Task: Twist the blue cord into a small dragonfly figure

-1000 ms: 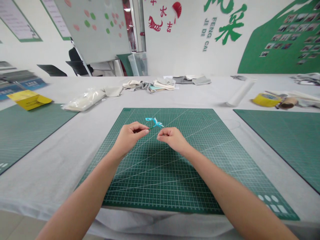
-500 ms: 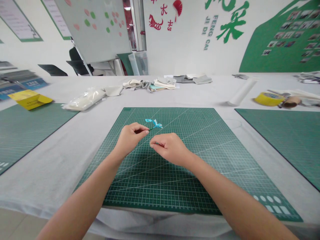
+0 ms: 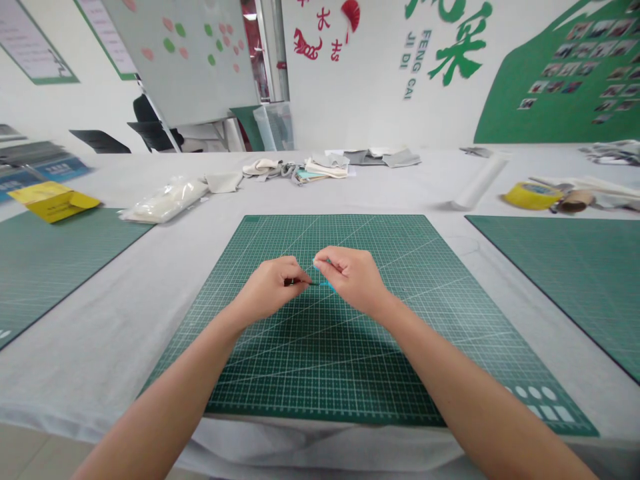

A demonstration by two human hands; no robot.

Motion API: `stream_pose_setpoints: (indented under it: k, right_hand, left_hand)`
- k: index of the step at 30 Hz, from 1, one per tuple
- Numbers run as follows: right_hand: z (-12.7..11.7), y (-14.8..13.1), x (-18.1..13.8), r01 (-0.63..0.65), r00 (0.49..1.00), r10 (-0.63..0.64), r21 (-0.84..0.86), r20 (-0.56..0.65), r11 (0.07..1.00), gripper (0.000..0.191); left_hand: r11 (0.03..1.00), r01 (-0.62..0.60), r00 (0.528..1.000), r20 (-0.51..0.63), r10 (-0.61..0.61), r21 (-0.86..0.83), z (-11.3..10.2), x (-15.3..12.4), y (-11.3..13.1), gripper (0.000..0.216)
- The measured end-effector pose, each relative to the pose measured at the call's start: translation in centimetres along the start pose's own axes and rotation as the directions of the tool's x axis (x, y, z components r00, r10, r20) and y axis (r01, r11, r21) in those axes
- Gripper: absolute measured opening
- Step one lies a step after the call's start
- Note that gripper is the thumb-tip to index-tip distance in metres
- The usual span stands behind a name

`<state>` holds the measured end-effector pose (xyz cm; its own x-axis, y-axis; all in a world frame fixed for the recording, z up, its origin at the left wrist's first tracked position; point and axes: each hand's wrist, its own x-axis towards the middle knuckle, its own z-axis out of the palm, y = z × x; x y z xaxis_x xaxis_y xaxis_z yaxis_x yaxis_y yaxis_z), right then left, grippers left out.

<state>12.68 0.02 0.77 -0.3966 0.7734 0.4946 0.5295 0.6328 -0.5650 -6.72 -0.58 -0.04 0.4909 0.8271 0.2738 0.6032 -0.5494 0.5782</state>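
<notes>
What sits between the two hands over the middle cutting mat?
In the head view, a thin dark stem spans the short gap from the left hand to the right hand, with a turquoise bit by the right fingers.

Bright even indoor light, soft shadows, sharp focus, wide-angle edge distortion.

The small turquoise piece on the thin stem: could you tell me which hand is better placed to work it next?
Probably the right hand: its fingertips close over the turquoise piece; the left hand pinches the stem.

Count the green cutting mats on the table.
3. The centre mat lies under both hands, the left mat is cut off by the frame edge, and the right mat is also cropped. More may lie outside the view.
</notes>
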Motion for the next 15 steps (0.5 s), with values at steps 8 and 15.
stream_pose_setpoints:
  k: [8,15]
  right_hand:
    - [0.2,1.2,0.6,-0.1,0.995,0.097,0.117,0.032,0.988,0.015]
    - [1.0,3.8,1.2,-0.299,0.954,0.263,0.43,0.142,0.852,0.016]
  left_hand:
    - [0.998,-0.057,0.992,0.116,0.059,-0.014,-0.3,-0.2,0.9,0.019]
    - [0.99,-0.061,0.994,0.087,0.073,-0.13,-0.7,-0.3,1.4,0.016]
